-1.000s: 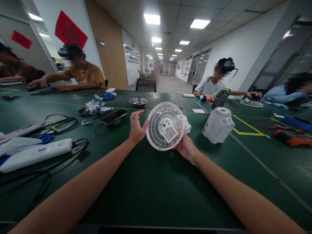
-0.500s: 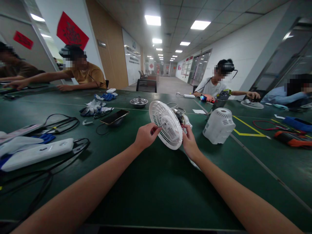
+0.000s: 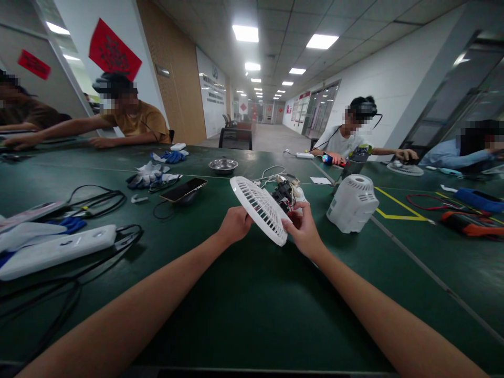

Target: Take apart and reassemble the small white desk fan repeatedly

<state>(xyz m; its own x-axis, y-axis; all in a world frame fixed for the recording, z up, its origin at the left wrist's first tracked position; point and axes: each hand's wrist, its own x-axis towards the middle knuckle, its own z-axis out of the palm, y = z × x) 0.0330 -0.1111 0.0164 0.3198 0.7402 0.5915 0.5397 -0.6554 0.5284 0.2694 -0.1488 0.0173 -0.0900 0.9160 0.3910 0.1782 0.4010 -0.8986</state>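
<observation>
A partly dismantled small fan is held above the green table, its white round grille (image 3: 260, 210) tilted and seen nearly edge-on. Behind the grille, the black motor and wiring (image 3: 285, 191) lie exposed, with a white part beside them. My left hand (image 3: 236, 223) is closed at the grille's left face; its fingertips are hidden by the rim. With the thumb on the grille's lower right rim and the fingers curled near the wires, my right hand (image 3: 305, 231) grips the fan. A white plastic housing (image 3: 352, 203) stands on the table to the right.
A metal bowl (image 3: 223, 166), a phone (image 3: 184, 189) and gloves (image 3: 147, 175) lie beyond my left hand. A white power strip (image 3: 59, 252) with black cables is at left. An orange multimeter (image 3: 472, 224) rests at right. Several people sit around the table.
The grille has tipped over from showing its front face to nearly edge-on, its top swinging left and down. My right thumb has come onto the rim; the left fingertips have gone out of sight.
</observation>
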